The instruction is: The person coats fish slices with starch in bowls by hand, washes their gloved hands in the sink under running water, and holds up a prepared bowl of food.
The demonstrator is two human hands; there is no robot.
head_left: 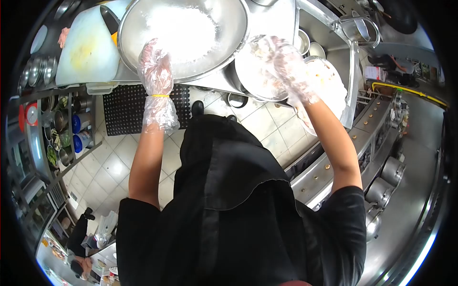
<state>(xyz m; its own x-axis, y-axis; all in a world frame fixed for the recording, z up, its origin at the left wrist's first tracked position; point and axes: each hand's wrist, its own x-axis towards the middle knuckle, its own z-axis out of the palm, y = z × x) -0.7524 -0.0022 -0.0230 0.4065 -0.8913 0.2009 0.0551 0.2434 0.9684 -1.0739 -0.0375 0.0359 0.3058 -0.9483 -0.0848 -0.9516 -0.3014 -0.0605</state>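
A large metal bowl (226, 57) stands at the top, with white powder like flour inside. My left hand (155, 66), in a clear plastic glove with a yellow band at the wrist, is closed at its near rim. In the same kind of glove, my right hand (286, 64) reaches over a smaller bowl (237, 78) right of it. Pale, powder-coated pieces (260, 71) lie in that bowl. Glare and glove creases hide what the right fingers hold, if anything. Another container (312, 129) of pale food (327, 86) sits beyond my right wrist.
At upper left lie a white cutting board (90, 52) and a knife (109, 20). A metal sink (350, 90) with smaller bowls borders the right. Below are a black mat (121, 112) and tiled floor. Pots (381, 190) stand at right; another person (78, 243) is at lower left.
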